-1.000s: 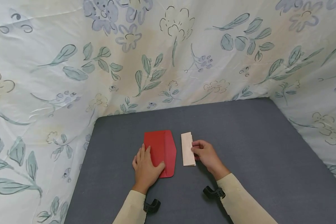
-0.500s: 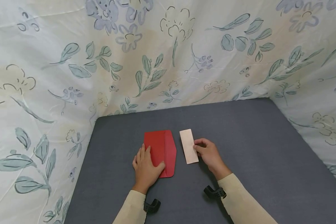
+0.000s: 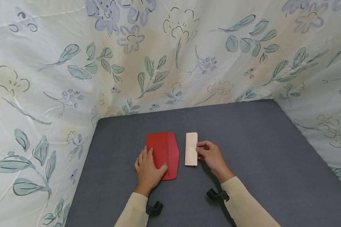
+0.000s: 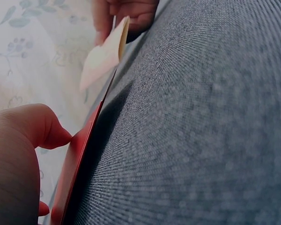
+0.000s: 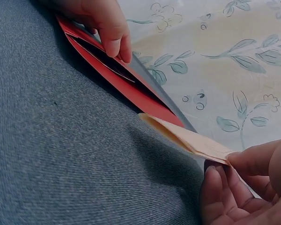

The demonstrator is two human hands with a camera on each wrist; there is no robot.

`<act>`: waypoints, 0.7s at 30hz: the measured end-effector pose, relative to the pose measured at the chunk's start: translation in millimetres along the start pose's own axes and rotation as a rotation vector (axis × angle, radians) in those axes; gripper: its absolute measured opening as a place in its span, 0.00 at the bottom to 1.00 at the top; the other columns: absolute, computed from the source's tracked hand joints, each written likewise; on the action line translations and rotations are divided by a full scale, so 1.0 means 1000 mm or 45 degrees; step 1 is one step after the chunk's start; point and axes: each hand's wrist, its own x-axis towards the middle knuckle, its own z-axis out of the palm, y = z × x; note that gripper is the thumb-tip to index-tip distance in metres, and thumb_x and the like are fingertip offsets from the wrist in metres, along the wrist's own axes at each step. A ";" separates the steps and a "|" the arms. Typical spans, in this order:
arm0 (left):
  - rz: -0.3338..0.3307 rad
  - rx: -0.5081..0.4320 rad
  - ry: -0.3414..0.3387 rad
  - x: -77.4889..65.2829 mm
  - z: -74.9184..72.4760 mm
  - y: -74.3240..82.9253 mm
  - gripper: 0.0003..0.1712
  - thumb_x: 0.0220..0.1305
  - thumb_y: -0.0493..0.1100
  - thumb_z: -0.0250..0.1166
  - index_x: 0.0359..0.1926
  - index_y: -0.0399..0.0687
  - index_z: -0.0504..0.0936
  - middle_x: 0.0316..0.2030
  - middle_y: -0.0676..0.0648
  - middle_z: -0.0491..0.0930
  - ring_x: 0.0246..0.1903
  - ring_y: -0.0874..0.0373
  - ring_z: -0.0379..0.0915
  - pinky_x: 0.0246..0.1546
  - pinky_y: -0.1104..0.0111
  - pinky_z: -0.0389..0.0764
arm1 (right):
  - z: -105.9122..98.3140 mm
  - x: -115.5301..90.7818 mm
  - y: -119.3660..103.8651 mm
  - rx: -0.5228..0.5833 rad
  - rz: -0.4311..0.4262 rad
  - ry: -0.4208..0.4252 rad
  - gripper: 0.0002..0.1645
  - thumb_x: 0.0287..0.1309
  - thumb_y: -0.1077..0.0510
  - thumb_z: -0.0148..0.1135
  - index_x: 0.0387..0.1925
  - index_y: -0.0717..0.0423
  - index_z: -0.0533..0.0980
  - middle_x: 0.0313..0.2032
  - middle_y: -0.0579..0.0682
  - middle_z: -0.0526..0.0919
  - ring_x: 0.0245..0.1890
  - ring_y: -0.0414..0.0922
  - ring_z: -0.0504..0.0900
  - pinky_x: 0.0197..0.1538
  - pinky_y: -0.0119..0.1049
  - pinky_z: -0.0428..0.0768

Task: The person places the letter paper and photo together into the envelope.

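Note:
A red envelope (image 3: 158, 148) lies on the grey surface with its flap spread out to the right; in the right wrist view the mouth of the envelope (image 5: 107, 65) gapes. My left hand (image 3: 148, 173) holds it at the near left part, thumb by the flap crease and fingers along the left edge. In the left wrist view the thumb (image 4: 42, 126) bends onto the red paper. To the right of the flap, a folded cream paper (image 3: 191, 149) is held above the surface. My right hand (image 3: 213, 157) pinches its right edge between thumb and fingers; the folds face the envelope.
A dark grey table (image 3: 244, 142) carries everything. Pale floral cloth (image 3: 187, 63) hangs along its back and sides. Black wrist cameras (image 3: 217, 194) sit under both sleeves, close to the table.
The folded paper tilts at half a second ago and stands straighter now, slightly right of where it was a second ago. The left hand and envelope stay put.

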 end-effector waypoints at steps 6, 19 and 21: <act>0.005 -0.002 0.007 -0.002 0.002 -0.001 0.51 0.57 0.53 0.71 0.78 0.33 0.69 0.81 0.31 0.58 0.78 0.33 0.53 0.70 0.30 0.51 | 0.001 0.000 0.004 0.007 0.010 0.014 0.21 0.75 0.66 0.64 0.65 0.67 0.77 0.44 0.60 0.83 0.40 0.48 0.83 0.42 0.39 0.84; 0.021 0.010 0.041 -0.005 0.008 -0.004 0.53 0.55 0.54 0.72 0.78 0.33 0.69 0.81 0.31 0.58 0.77 0.33 0.53 0.70 0.30 0.50 | 0.005 -0.001 0.007 0.029 0.014 -0.063 0.22 0.75 0.67 0.63 0.65 0.72 0.78 0.45 0.61 0.83 0.42 0.48 0.86 0.41 0.39 0.88; 0.024 0.013 0.048 -0.006 0.009 -0.005 0.53 0.55 0.54 0.72 0.78 0.33 0.69 0.81 0.30 0.58 0.77 0.33 0.54 0.70 0.29 0.50 | 0.006 -0.001 0.007 0.043 0.027 -0.079 0.22 0.74 0.69 0.63 0.66 0.73 0.77 0.45 0.61 0.83 0.42 0.48 0.85 0.41 0.39 0.89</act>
